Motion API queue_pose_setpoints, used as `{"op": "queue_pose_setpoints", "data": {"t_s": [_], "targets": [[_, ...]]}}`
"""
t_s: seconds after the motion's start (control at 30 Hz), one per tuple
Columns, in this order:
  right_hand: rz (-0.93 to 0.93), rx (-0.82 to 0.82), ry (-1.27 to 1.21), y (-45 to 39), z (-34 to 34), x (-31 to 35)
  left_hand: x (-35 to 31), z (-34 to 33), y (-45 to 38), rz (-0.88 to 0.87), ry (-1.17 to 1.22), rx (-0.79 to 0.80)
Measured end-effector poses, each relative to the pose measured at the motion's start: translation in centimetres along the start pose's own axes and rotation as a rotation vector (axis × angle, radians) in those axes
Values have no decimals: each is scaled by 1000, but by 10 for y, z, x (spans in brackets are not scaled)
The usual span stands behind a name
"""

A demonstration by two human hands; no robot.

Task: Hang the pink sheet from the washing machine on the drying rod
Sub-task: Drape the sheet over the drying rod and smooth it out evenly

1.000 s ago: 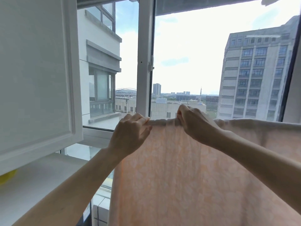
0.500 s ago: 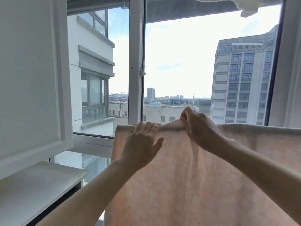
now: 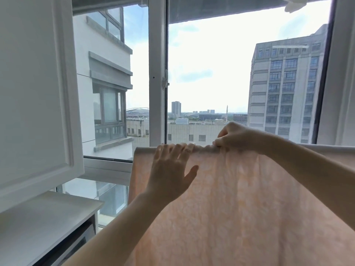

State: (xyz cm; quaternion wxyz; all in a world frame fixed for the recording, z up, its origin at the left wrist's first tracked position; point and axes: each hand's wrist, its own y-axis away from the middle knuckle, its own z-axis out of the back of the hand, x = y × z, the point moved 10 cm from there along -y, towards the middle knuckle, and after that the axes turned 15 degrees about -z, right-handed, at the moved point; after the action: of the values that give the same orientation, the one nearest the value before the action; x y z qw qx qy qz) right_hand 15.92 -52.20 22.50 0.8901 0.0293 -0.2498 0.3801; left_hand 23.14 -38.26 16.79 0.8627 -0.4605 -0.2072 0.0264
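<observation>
Fingers [image 3: 173,150] of the left hand [image 3: 170,172] lie straight and spread on the draped thin pink patterned cotton sheet [image 3: 240,198] while the right hand [image 3: 233,136] pinches its bunched top fold, which ideally gets smoothed sideways evenly.

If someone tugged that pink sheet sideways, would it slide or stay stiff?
Probably floppy: the pink sheet hangs in soft folds and bunches under the right hand. Likely light, since daylight glows through it. It may slide easily; no clips are visible.

Thin matt pink cloth sheet [image 3: 240,198], smooth white window frame [image 3: 156,73], clear glass
</observation>
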Motion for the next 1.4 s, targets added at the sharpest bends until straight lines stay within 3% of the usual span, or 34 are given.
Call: {"op": "queue_pose_setpoints", "data": {"t_s": [0.07,0.17,0.27,0.37,0.5,0.73,0.93,1.07,1.2,1.27,1.4], "targets": [[-25,77,43,0,-3,3,1,2,2,-14,-12,-8],[-3,69,82,-2,-6,8,3,5,4,-24,-33,-32],[158,-184,-92,4,10,20,8,4,6,-25,-36,-37],[217,-434,-59,12,24,17,6,1,4,-43,-24,-22],[209,-345,105,5,8,11,6,0,3,-34,-21,-37],[361,-438,125,45,19,1,13,3,4,-20,-61,-50],[569,-595,184,73,4,-1,13,-6,2,13,-69,-4],[589,-620,204,72,16,-3,13,-9,0,4,-60,9],[553,-860,64,86,56,-6,9,-4,-2,-15,-60,-19],[564,-827,137,87,43,-8,10,-4,-1,-9,-60,-11],[553,-588,248,78,12,-24,11,-6,2,-2,-64,6]]}}
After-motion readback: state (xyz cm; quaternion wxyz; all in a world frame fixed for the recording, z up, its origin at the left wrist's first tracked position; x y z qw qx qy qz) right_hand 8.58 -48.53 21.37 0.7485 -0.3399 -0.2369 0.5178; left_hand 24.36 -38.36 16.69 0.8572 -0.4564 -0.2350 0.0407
